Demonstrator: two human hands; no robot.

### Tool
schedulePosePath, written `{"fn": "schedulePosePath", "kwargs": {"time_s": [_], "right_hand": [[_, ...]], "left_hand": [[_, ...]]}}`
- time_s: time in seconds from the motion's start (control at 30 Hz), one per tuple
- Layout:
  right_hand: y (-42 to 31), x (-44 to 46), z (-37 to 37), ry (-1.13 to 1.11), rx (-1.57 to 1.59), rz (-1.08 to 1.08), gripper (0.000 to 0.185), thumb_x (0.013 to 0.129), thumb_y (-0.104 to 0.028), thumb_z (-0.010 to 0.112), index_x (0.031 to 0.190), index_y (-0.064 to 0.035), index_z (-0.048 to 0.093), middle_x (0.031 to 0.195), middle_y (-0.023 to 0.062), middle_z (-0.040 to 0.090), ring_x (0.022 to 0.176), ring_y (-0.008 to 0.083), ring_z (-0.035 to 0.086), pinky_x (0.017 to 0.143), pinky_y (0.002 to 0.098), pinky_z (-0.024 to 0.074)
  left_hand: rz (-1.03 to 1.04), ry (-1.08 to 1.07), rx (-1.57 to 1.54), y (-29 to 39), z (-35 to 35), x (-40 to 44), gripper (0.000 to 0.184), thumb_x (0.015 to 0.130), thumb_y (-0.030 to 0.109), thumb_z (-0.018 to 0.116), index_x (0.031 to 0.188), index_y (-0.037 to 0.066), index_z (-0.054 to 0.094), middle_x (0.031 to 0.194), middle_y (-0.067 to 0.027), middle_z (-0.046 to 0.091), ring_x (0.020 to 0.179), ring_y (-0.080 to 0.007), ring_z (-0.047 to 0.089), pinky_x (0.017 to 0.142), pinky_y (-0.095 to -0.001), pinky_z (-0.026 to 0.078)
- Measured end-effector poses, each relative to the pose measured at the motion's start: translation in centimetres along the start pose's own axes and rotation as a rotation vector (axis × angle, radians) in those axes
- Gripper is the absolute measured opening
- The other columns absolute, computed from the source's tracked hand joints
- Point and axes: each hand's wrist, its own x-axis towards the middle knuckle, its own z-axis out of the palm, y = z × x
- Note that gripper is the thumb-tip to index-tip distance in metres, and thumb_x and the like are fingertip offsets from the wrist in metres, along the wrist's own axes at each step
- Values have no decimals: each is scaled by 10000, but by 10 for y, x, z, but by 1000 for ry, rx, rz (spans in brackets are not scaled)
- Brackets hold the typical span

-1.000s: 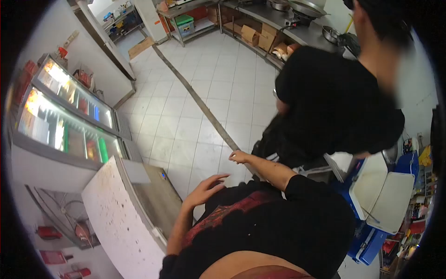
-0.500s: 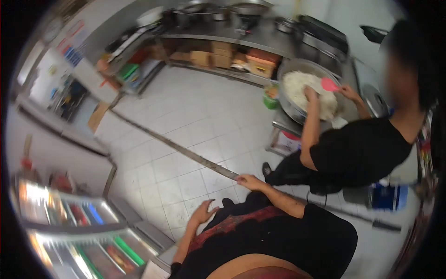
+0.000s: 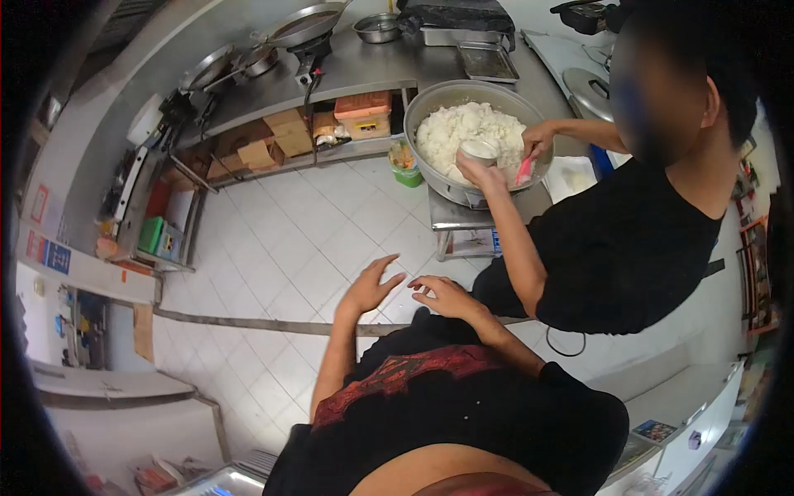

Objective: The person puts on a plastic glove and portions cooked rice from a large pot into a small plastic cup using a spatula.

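My left hand (image 3: 370,285) is raised in front of my body with its fingers spread, and it holds nothing. Close beside it, my right hand (image 3: 447,295) has loosely bent fingers that stand apart, also with nothing in them. The hands do not touch. Beyond them a large metal pot (image 3: 418,161) of white rice (image 3: 463,124) rests on a low metal stand. A co-worker (image 3: 620,248) on the right holds a small round bowl (image 3: 480,150) over the rice with one hand. The other hand grips a pink rice paddle (image 3: 523,171) that dips into the rice.
A steel counter (image 3: 364,66) with woks and trays runs along the back, with cardboard boxes (image 3: 287,132) on its lower shelf. A green container (image 3: 406,174) stands next to the pot. A dark strip (image 3: 248,324) crosses the tiled floor (image 3: 273,223). A white cabinet stands at lower right.
The view has turned right, toward the pot. My hands have come closer together, fingers apart. The co-worker now holds a bowl over the rice, and the pink paddle has gone down into it.
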Motion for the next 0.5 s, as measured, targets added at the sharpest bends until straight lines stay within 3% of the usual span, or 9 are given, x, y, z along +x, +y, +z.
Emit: {"fn": "schedulePosePath", "kwargs": {"time_s": [0.1,0.13,0.2,0.3,0.33,0.43,0.47,0.5], "right_hand": [[-10,33,-12,-23,-195,8,340,904,-213,610,1182,-18,588,1069,166,650,986,361,631,874,439,497],[-10,40,-19,-2,-77,-101,438,877,-224,646,1247,-15,542,1204,180,595,1141,387,558,966,476,441],[-35,43,-39,125,-289,-213,540,865,-225,662,1332,-26,478,1328,188,506,1252,366,468,1039,450,381],[-86,42,-67,471,-392,-227,667,857,-218,682,1423,-36,381,1465,210,357,1366,377,335,1106,463,302],[-98,43,-76,610,-387,-205,705,856,-215,689,1447,-38,348,1502,219,306,1394,388,291,1121,477,277],[-101,43,-104,564,-97,-180,715,873,-204,671,1464,-23,312,1504,232,296,1414,394,256,1144,467,239],[-103,45,-109,606,-146,-118,623,871,-211,675,1404,-25,413,1454,215,382,1365,379,352,1108,445,306],[-95,47,-113,596,-162,-68,577,869,-212,677,1367,-25,454,1414,206,428,1326,369,399,1080,436,337]], "left_hand": [[94,-72,-204,16,-1,40,553,923,336,614,1368,45,462,1320,-201,536,1172,-321,562,992,-395,449],[116,-125,-208,-4,5,47,587,911,337,630,1382,40,446,1323,-211,533,1173,-324,564,993,-395,448],[40,-170,-313,-22,5,46,673,898,326,649,1442,50,365,1361,-217,507,1180,-340,563,1008,-392,439],[185,164,-51,-56,6,43,711,902,315,648,1473,61,309,1384,-210,488,1226,-334,532,1034,-394,418],[120,185,-82,-66,4,43,693,910,322,643,1465,53,328,1400,-203,474,1279,-309,486,1060,-383,389],[-191,-54,-585,-95,1,57,652,915,322,641,1438,36,376,1384,-195,492,1264,-285,493,1049,-365,393],[-252,-209,-633,-98,-2,69,540,975,275,554,1416,7,394,1394,-171,478,1319,-263,429,1088,-373,343],[-221,-337,-560,-105,0,82,543,972,297,558,1410,14,407,1383,-176,488,1305,-271,445,1081,-374,353]]}}
